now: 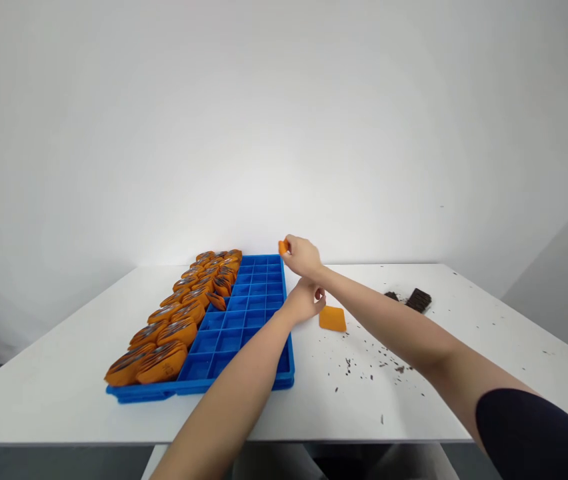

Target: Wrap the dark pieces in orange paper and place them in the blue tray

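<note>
My right hand [303, 257] is closed on a small orange packet [283, 247] above the far right corner of the blue compartment tray [290, 363]. Just below it, my left hand [305, 301] hovers by the tray's right edge with its fingers curled. My right wrist covers part of that hand, and anything inside its fingers is hidden. A flat orange packet [333, 319] lies on the table, right of my left hand. Full orange packets [169, 360] stand in bunches in the tray's left columns. A smaller bunch [217, 301] leans in a compartment near the middle.
The white table [364, 413] meets a white wall at the back. A dark ridged block [419, 300] lies at the right, beside a smaller dark piece [391, 295]. Dark crumbs [400, 369] are scattered across the table in front of them.
</note>
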A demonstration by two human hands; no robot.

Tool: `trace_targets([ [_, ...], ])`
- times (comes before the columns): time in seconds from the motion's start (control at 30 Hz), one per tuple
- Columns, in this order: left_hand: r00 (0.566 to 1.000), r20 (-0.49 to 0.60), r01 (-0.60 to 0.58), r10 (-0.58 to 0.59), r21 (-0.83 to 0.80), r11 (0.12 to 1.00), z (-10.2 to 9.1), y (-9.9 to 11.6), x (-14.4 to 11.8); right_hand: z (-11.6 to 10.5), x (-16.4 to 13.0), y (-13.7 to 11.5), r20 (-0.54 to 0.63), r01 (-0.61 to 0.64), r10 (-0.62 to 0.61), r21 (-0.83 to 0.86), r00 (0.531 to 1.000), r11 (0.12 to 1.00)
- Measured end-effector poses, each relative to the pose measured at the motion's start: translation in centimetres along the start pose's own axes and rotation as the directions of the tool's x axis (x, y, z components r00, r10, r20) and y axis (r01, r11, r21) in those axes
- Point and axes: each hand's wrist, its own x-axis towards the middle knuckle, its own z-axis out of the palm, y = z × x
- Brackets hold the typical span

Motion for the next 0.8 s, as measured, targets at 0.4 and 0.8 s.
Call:
trace_targets([
  [0.4,0.976,0.202,-0.082,0.085,-0.024,0.996,0.3,-0.5,0.5,-5.5,-10.5,14.7,0.248,0.307,-0.302,0.021,0.920,0.951],
  [0.8,0.926,0.365,-0.132,0.093,0.085,0.988,1.2,0.1,-0.3,-5.4,-15.7,17.2,0.223,0.340,-0.349,0.079,0.910,0.937],
])
